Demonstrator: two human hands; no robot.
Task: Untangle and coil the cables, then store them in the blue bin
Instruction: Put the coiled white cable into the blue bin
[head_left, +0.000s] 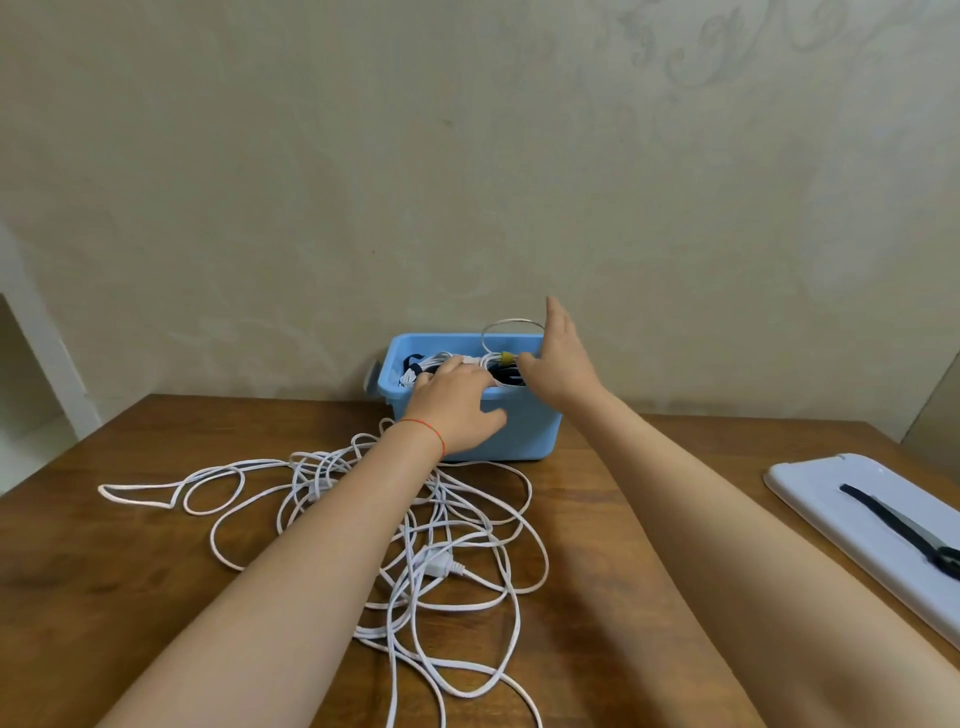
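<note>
Wooden table (156, 561): tangled white cable (441, 525) w/ blue bin (524, 431) behind, both hands' fingers (457, 366) straight, gripping nothing.

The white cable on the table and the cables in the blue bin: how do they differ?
The white cable on the table sprawls in loose tangled loops; the cables in the blue bin sit bundled together. The table cable lies untouched, while the left hand rests on the binned ones and the right hand reaches over them. Both include white cord.
</note>
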